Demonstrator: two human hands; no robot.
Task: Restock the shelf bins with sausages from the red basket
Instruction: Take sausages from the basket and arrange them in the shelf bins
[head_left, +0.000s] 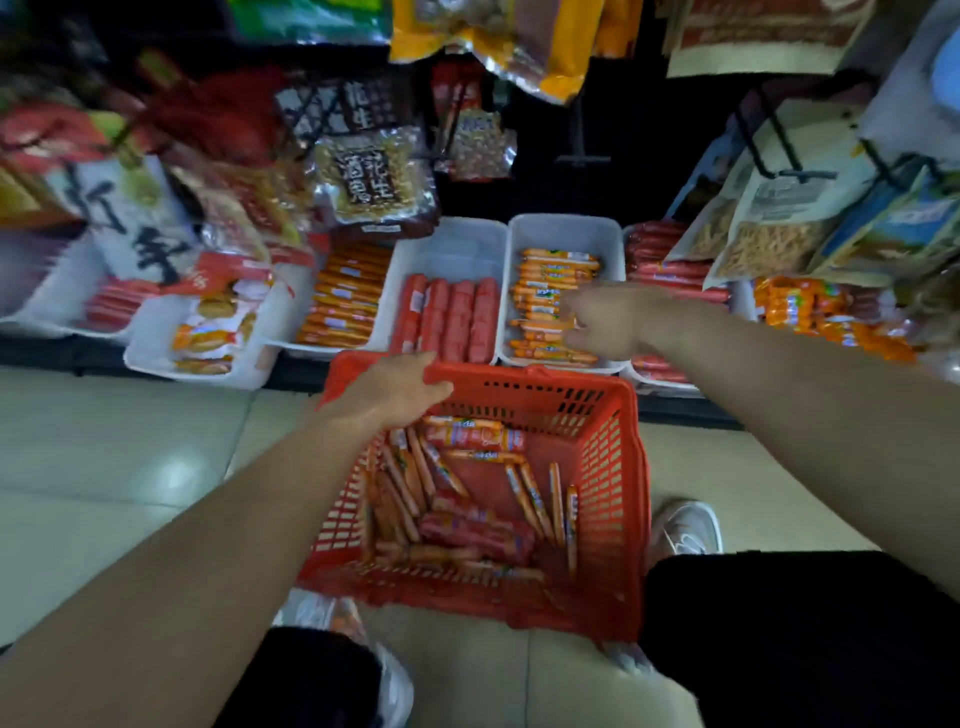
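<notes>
Head view: I read L hand (392, 387) at the end of a near-straight forearm, palm down on the far-left rim of the red basket (631, 467). Its fingers curl over the rim edge and grip it.

R arm reaches fwd and inward from the right side. R hand (608, 322) hangs over the front half of the white bin (566, 231), knuckles up, fingers bent down toward the orange sausages (550, 270) stacked inside. There is motion blur here, so I cannot tell whether the fingers pinch a stick or only touch the pile.

Task items: loose sausages (467, 499) lie on the basket bottom, thin orange sticks mixed w/ thicker red ones, pointing several ways. The basket's near edge sits between the person's legs. I cannot tell if it rests on the floor.

Edges and room:
- Basket far rim lies just short of the shelf front. The white bin's near wall is directly beyond it.
- Adjoining on the left is the red-sausage bin (457, 249), w/ four thick red sausages (452, 317) side by side. Bare white bottom shows behind them.
- Hanging snack packs (374, 171) overhang the left-side bins, and a second set, the right packs (769, 234), overhangs the right-side bins.
- Between the two sets a dark open gap stands above both centre bins.
- Tiled floor (130, 441) runs left of the basket.
</notes>
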